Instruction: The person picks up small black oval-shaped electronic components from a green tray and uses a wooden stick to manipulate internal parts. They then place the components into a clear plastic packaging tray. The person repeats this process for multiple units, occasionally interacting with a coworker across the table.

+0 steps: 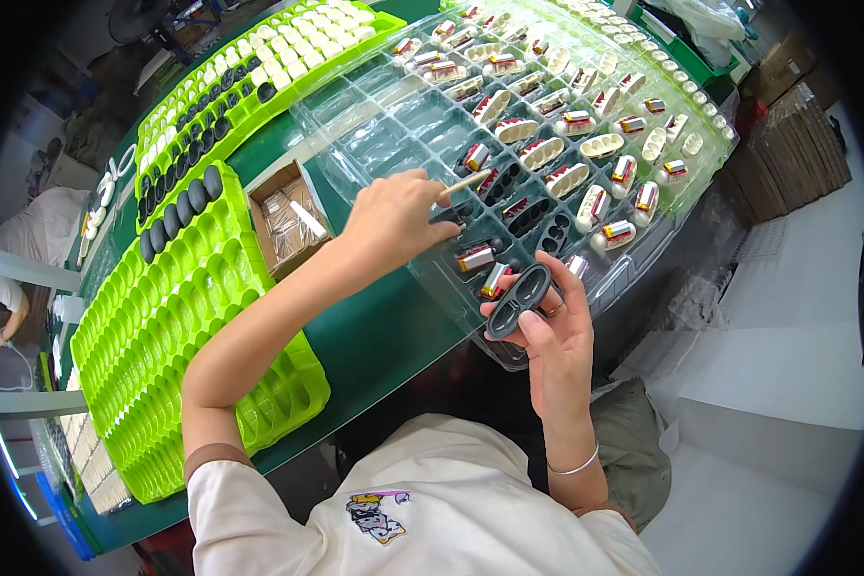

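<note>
- Left hand [394,216] grips a thin stick [468,183] over the clear tray [394,154];
- right hand [559,331] grips a dark casing [519,300] at the tray's near corner;
- step, seemingly: working the casing; next move likely calls for steady holding.

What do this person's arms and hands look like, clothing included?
The short cream sleeves have brown cuffs. Left hand and right hand are gloveless; a thin silver bangle circles the right wrist.
</note>
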`<state>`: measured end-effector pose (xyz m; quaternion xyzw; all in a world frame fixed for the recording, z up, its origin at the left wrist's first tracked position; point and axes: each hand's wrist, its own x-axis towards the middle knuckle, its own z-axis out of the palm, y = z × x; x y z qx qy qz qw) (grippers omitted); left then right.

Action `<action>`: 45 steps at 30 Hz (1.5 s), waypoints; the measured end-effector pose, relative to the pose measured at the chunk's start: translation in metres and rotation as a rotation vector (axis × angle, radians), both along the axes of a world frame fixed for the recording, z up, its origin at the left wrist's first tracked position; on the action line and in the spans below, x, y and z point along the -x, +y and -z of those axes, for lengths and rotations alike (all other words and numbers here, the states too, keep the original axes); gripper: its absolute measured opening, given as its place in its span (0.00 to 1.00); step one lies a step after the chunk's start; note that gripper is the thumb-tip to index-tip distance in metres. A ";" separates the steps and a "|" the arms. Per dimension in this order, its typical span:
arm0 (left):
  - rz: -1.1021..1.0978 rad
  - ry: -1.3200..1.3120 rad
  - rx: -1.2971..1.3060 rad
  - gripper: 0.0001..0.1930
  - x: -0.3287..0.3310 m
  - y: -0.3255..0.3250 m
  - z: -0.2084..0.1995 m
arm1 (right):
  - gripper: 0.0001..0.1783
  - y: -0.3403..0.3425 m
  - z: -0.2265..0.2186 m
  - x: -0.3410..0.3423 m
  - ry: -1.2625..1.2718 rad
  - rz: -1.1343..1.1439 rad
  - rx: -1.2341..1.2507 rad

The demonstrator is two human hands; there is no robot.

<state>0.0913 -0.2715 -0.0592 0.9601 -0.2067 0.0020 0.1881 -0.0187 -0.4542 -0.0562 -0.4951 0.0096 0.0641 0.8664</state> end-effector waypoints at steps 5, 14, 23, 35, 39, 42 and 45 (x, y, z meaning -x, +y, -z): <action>0.039 0.052 0.036 0.13 -0.008 -0.001 0.007 | 0.27 0.000 0.002 -0.003 0.009 0.017 -0.002; -0.359 0.512 1.242 0.19 0.067 0.032 -0.044 | 0.27 0.039 -0.006 -0.005 0.130 -0.298 -0.279; -0.487 0.400 1.336 0.17 0.116 0.047 -0.048 | 0.27 0.079 -0.011 0.001 0.191 -0.277 -0.595; -0.619 0.549 1.118 0.14 0.157 0.059 -0.028 | 0.28 0.065 -0.025 -0.010 -0.047 -0.454 -0.075; -0.600 0.631 1.590 0.10 0.159 0.049 -0.015 | 0.28 0.059 -0.030 -0.011 -0.205 -0.480 0.230; -0.588 0.650 1.689 0.10 0.159 0.044 -0.007 | 0.26 0.061 -0.034 -0.009 -0.253 -0.484 0.347; -0.564 0.652 1.722 0.11 0.160 0.044 -0.002 | 0.25 0.064 -0.030 -0.009 -0.294 -0.479 0.400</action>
